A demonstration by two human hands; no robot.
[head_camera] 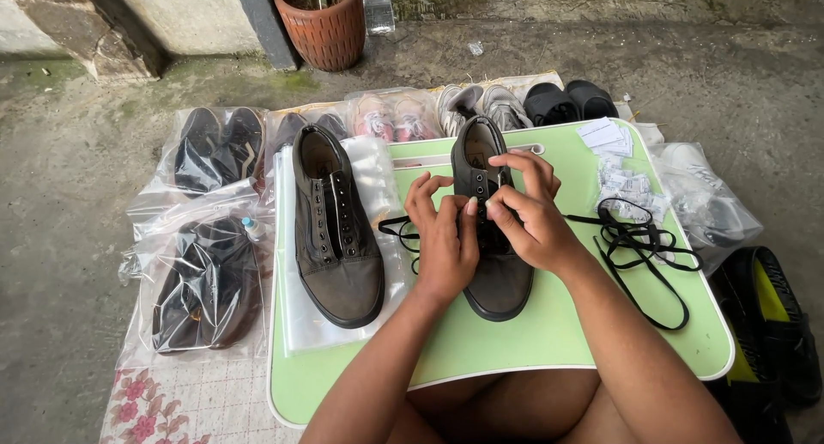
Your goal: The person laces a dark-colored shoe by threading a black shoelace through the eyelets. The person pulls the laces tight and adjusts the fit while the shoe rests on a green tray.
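Observation:
A dark grey low-top shoe (498, 276) lies on a light green lap table (549, 341), toe toward me. My left hand (442, 238) and my right hand (528, 208) both pinch a black lace (396, 228) at the shoe's eyelets. The lace's loose end trails left of my left hand. The matching shoe (333, 229), without a lace, rests on a clear plastic bag (296, 315) at the table's left. A second black lace (639, 246) lies in loose loops at the right.
Bagged pairs of shoes (206, 281) lie on the ground at left, and more pairs line the table's far edge (481, 105). Small white paper packets (622, 182) sit at the table's right corner. A terracotta pot (324, 27) stands behind. Black-and-yellow footwear (772, 315) lies at right.

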